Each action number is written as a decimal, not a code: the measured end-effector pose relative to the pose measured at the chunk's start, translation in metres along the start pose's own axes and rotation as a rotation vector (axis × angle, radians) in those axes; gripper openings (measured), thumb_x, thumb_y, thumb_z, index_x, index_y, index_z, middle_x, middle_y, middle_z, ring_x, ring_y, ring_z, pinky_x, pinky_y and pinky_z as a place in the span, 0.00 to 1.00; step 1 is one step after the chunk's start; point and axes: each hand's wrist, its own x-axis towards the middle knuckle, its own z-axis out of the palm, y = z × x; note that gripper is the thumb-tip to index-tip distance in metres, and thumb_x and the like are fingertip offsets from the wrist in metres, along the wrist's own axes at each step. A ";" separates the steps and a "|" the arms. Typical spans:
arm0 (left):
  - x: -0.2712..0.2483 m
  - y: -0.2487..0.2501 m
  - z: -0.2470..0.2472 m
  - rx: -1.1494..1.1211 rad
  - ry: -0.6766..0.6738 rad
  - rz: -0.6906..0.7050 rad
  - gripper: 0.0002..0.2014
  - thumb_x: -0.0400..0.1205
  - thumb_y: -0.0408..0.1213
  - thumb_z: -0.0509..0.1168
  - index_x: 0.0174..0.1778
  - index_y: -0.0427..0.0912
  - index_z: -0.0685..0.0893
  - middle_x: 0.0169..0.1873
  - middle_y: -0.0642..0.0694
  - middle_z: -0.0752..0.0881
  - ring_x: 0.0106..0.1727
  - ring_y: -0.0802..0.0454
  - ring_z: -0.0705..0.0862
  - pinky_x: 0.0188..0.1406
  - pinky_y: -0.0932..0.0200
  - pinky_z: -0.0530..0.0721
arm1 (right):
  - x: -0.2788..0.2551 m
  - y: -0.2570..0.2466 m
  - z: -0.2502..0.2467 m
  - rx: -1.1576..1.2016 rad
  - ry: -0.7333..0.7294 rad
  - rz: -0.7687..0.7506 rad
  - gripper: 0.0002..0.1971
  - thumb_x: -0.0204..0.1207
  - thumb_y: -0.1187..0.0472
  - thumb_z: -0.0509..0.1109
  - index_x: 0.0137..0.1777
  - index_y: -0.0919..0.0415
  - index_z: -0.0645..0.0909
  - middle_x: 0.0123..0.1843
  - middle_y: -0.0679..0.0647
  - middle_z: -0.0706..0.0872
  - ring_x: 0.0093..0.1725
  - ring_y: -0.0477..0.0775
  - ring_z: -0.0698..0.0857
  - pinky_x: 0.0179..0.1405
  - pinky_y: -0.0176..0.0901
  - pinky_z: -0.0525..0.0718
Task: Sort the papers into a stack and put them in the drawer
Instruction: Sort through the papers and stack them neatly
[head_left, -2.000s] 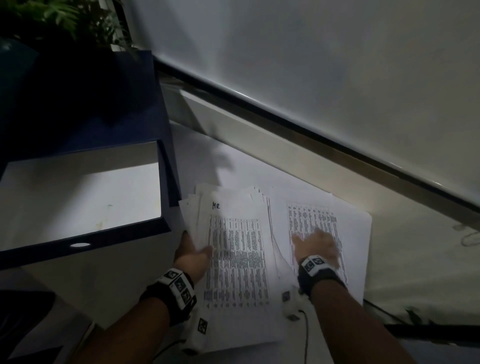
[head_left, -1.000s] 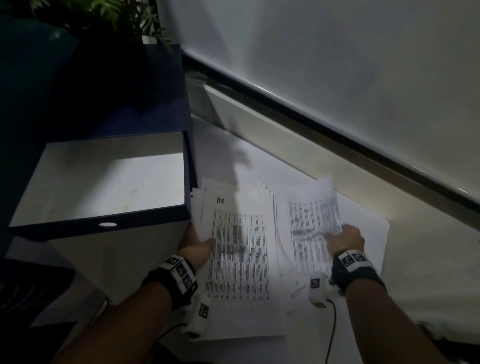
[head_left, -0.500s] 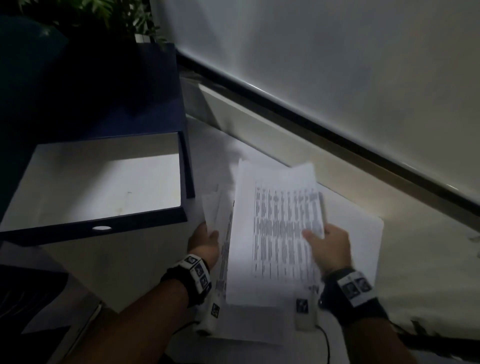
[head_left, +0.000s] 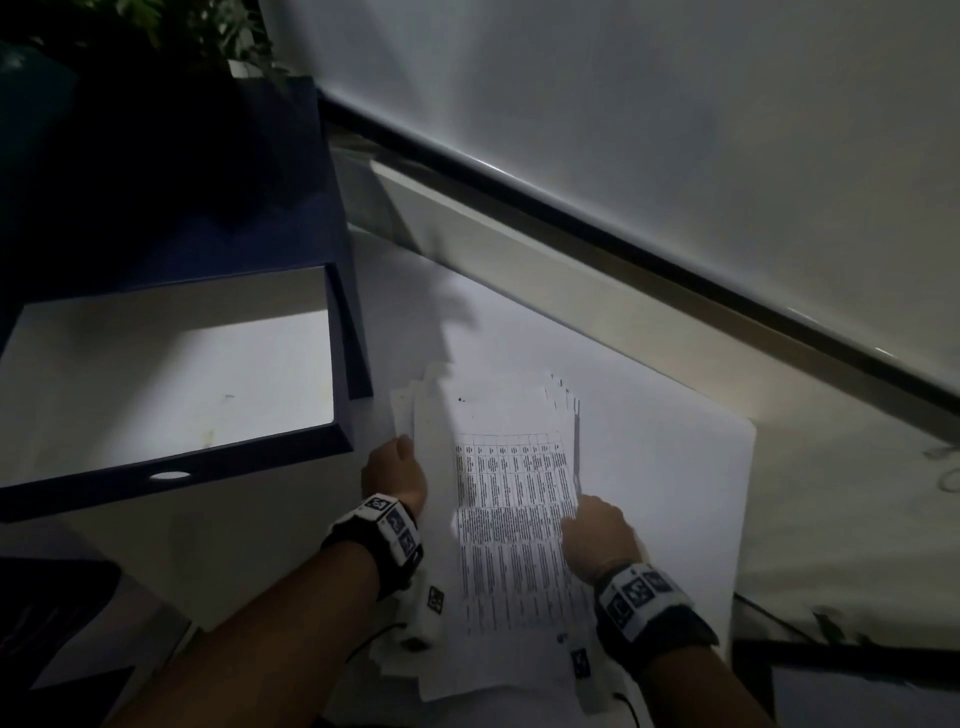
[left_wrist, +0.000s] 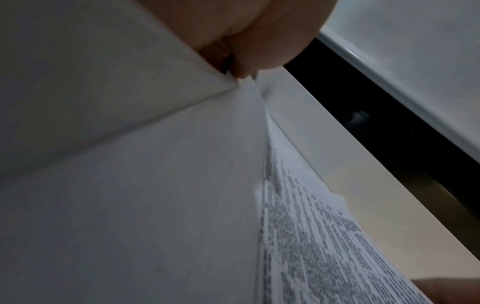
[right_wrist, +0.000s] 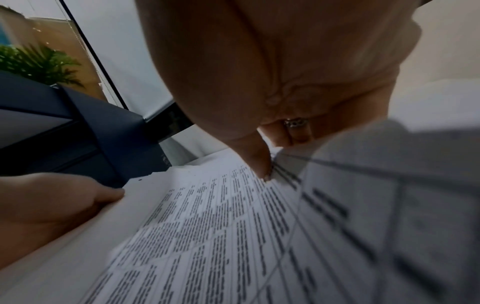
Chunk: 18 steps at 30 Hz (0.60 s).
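The stack of printed papers (head_left: 511, 525) lies on the white surface just right of the open blue drawer (head_left: 176, 460), whose white inside holds nothing. My left hand (head_left: 396, 470) grips the stack's left edge, thumb on top. My right hand (head_left: 597, 527) pinches the right edge, thumb on the top sheet. In the right wrist view the right hand's thumb (right_wrist: 262, 164) presses the printed papers (right_wrist: 207, 236), with the left hand (right_wrist: 52, 205) beside the drawer (right_wrist: 103, 144). The left wrist view shows a fingertip (left_wrist: 242, 71) at the edge of the papers (left_wrist: 311, 236). The sheets are fanned and uneven.
A large blank white sheet (head_left: 675, 467) lies under and to the right of the stack. A dark window frame (head_left: 571, 208) and pale sill run diagonally behind. A plant (head_left: 197, 31) stands behind the drawer unit. The drawer's corner is very near my left hand.
My right hand lifted the printed sheets from the right pile, swung them left and laid them on the left pile. It now holds the merged stack's right edge; the left hand stayed.
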 end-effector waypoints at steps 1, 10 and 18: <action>-0.001 0.003 0.002 -0.023 -0.009 -0.029 0.22 0.89 0.43 0.49 0.48 0.31 0.83 0.58 0.28 0.85 0.60 0.32 0.83 0.60 0.48 0.78 | -0.001 -0.001 -0.001 0.013 0.006 0.006 0.13 0.82 0.58 0.61 0.62 0.63 0.78 0.63 0.59 0.85 0.60 0.59 0.85 0.59 0.46 0.83; 0.001 0.014 0.014 0.065 -0.319 0.127 0.43 0.85 0.52 0.56 0.82 0.52 0.28 0.84 0.35 0.54 0.80 0.35 0.66 0.80 0.43 0.64 | 0.012 -0.010 -0.002 0.188 0.083 -0.101 0.32 0.84 0.61 0.60 0.87 0.62 0.53 0.86 0.58 0.60 0.84 0.60 0.62 0.81 0.48 0.62; 0.005 0.010 0.020 -0.015 -0.274 0.028 0.34 0.78 0.41 0.70 0.78 0.38 0.64 0.73 0.37 0.77 0.71 0.40 0.78 0.71 0.52 0.75 | 0.026 -0.021 0.001 0.590 0.083 -0.095 0.38 0.84 0.63 0.64 0.88 0.60 0.46 0.89 0.52 0.48 0.87 0.53 0.51 0.78 0.35 0.48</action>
